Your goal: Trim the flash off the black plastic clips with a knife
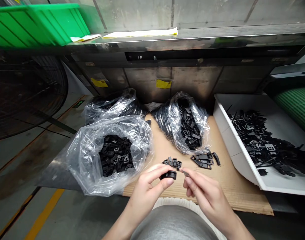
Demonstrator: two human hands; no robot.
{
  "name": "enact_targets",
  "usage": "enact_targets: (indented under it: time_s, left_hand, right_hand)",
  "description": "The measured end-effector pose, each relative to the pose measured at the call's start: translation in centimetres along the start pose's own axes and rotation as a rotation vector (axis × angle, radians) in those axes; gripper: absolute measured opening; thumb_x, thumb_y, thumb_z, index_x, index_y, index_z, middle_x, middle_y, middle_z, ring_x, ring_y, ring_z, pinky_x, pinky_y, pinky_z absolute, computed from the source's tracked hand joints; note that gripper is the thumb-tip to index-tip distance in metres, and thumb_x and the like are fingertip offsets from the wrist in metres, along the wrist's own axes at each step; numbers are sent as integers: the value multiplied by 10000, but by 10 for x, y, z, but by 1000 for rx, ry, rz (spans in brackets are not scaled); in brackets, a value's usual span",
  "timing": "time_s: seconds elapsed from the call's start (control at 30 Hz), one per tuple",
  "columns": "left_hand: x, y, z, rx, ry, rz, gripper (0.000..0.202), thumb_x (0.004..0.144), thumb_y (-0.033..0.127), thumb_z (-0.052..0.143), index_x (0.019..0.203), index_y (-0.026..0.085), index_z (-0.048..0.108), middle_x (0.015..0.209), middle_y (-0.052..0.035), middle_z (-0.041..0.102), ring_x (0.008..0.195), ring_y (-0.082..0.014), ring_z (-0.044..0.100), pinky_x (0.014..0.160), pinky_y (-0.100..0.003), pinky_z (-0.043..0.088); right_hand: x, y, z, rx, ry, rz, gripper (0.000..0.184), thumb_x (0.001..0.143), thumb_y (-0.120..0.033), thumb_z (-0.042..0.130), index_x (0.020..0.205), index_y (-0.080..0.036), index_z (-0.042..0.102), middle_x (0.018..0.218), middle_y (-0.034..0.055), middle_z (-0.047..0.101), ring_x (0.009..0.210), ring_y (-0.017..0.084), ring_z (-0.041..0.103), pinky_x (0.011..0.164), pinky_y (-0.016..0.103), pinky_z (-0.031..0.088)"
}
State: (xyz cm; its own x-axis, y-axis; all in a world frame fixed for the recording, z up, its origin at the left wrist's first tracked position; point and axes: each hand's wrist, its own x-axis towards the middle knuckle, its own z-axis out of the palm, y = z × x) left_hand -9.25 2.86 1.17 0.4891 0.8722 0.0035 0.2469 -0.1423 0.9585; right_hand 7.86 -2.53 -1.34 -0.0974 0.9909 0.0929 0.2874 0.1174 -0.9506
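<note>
My left hand (149,186) pinches a black plastic part (170,175) with a rounded end between thumb and fingers. Close by on the right, my right hand (204,188) is closed in a pinch on a small thin dark piece (184,172), too small to name. A slight gap separates the two hands. Just beyond them, several small black plastic parts (174,162) lie on the cardboard (232,186). To their right is a group of longer black plastic parts (203,161).
Clear plastic bags of black parts stand at the left (85,160) and back (167,120), with another bag (107,106) behind. A white tray (239,166) of black pieces sits at the right. Above runs a metal ledge (204,36) with a green crate (42,26). A large fan (27,93) stands left.
</note>
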Motion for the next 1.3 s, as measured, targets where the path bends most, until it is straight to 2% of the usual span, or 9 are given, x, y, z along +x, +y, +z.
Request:
enact_targets:
  time_s: [0.07,0.13,0.4,0.6,0.87,0.97,1.03,1.17,1.3]
  left_hand:
    - [-1,-1,1,-8,14,-3,123,797,150,565,849,223,649,860,4,617,831,-154,549,764,-227,399]
    - [-2,-2,1,-11,13,4,129,797,149,563,865,215,652,872,-7,614,851,-164,549,777,-238,398]
    - [0,-3,-1,-62,-8,17,171,784,138,581,895,233,670,882,-5,621,858,-164,554,785,-233,398]
    - [1,-3,-3,-148,-42,-33,180,776,128,586,872,247,682,878,7,643,848,-161,561,777,-234,403]
    - [3,-2,-1,-266,-92,-179,103,765,168,583,753,181,684,767,-8,610,739,-157,539,679,-246,406]
    - [1,-1,3,-267,-155,-176,91,747,150,595,744,160,686,723,-13,609,699,-156,535,660,-251,414]
    - [1,-1,6,-237,-159,-149,84,741,146,607,753,163,689,740,-18,620,725,-164,549,698,-260,421]
    - [0,-5,7,-159,-82,-96,127,754,158,606,840,203,687,882,-31,633,847,-187,563,785,-284,415]
    - [0,-8,5,-113,-51,-17,203,759,113,595,888,241,685,925,-21,623,893,-183,560,814,-273,407]
  right_hand:
    - [-2,0,4,-160,-6,-66,295,887,-211,359,1131,-183,523,715,19,502,601,130,513,578,266,429]
    - [-2,-2,5,-219,-23,-59,292,886,-239,363,1102,-164,545,729,33,485,643,148,515,588,278,426]
    - [4,-7,7,-248,-58,-8,277,892,-262,339,897,-172,601,656,2,423,580,131,485,522,250,383]
    - [4,0,12,-325,45,-55,251,881,-241,372,837,-149,602,680,41,475,610,155,486,539,274,382]
    - [3,11,16,-466,274,-293,111,824,-129,486,887,-127,577,683,62,515,619,159,479,556,292,391]
    - [5,12,11,-450,349,-225,131,826,-139,486,919,-153,577,723,65,528,661,170,499,590,306,405]
    - [7,11,6,-349,366,-141,138,843,-182,460,894,-172,587,750,66,535,704,178,518,612,306,418]
    - [8,6,2,-59,287,55,162,830,-301,480,865,-198,600,818,51,553,779,180,538,652,275,443]
    - [7,3,2,75,153,172,156,804,-326,512,764,-198,592,745,12,531,706,150,511,611,237,411]
